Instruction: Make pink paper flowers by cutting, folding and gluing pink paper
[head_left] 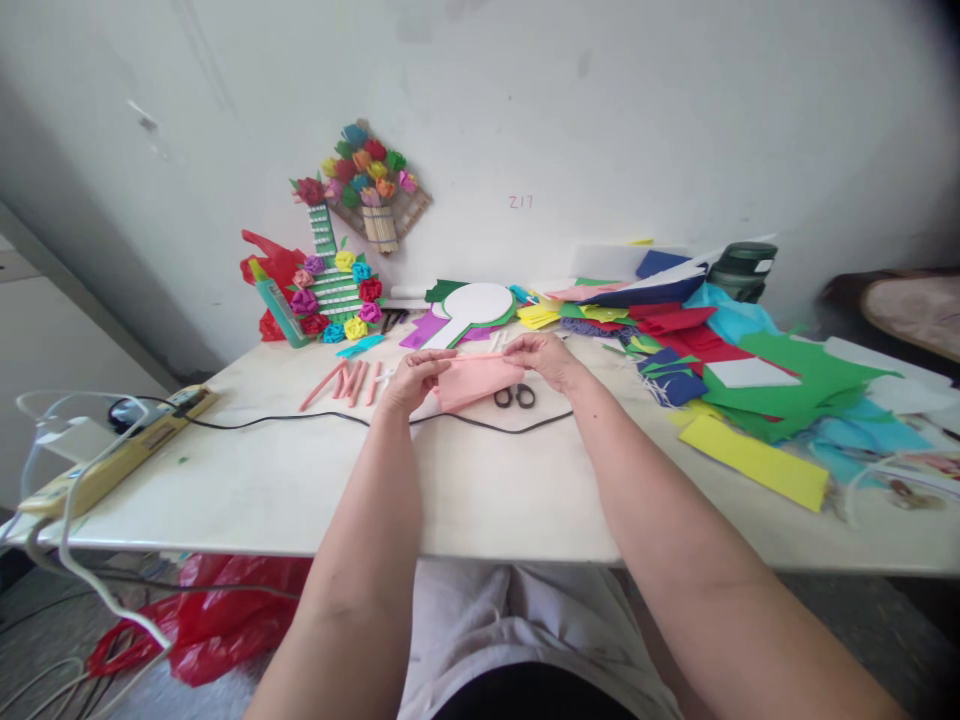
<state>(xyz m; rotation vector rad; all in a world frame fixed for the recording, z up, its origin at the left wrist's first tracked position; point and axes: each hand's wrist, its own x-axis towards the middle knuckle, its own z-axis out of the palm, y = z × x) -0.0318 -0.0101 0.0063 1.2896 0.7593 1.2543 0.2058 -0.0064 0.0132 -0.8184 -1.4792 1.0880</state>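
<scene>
Pink paper (478, 385) is held up between the two hands over the middle of the white table (517, 490), the left hand (418, 378) pinching its left end and the right hand (544, 358) gripping its upper right corner; whether its top edge is folded or rolled I cannot tell. Nearest, below the table's front edge at left, is a red plastic bag (232, 610). Up on the tabletop, a yellow paper strip (754, 462) lies at right and a power strip (120, 460) at left, with a black cable (262, 421) running across towards the middle. Dark scissor handles (526, 397) show just beyond the cable, partly behind the paper. Slim pink rolls (352, 383) lie left of the left hand. Farther back are green sheets (795, 385) at right, a glue bottle (281, 310) at left and a white round-headed cutout (480, 305) between; beyond, a paper-flower basket (367, 175) is against the wall (637, 130).
</scene>
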